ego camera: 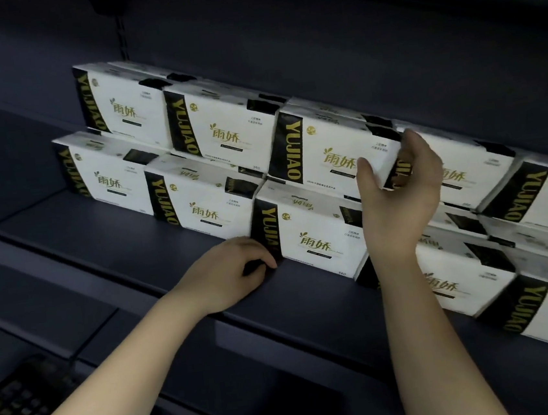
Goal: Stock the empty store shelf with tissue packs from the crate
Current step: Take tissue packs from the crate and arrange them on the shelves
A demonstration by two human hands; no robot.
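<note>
White tissue packs with black-and-gold "YUJIAO" bands stand two layers high along the dark shelf point(176, 251). My right hand point(399, 190) grips the right end of an upper-layer pack point(324, 154), thumb on its front face, fingers over its top edge. My left hand point(228, 273) rests on the shelf with curled fingers touching the lower left corner of a bottom-layer pack point(309, 234). More packs point(535, 200) fill the row to the right, partly hidden behind my right arm.
A dark plastic crate point(13, 413) with a grid wall shows at the lower left. The shelf's back panel point(350, 47) rises behind the packs. Bare shelf surface lies in front of and left of the stacked packs.
</note>
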